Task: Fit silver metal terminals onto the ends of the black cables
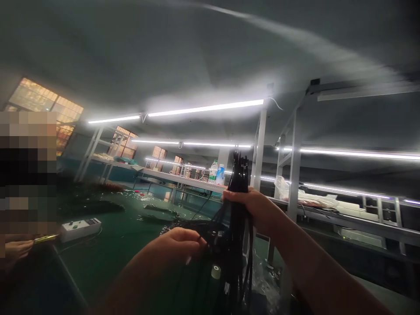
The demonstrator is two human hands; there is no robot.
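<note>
My right hand is wrapped round an upright bundle of black cables, with the cable ends sticking up above the fist and the lengths hanging below. Left of the bundle, my left hand has its fingers bent and pressed together at some loose black cables. Its fingertips are dim and blurred against the dark strands. A small white roll-shaped piece shows just below, beside the bundle.
More black cables lie on the green tabletop. A white box with switches stands at left, near another person's hand holding a yellow tool. Two bottles stand on a shelf behind. A metal post rises at right.
</note>
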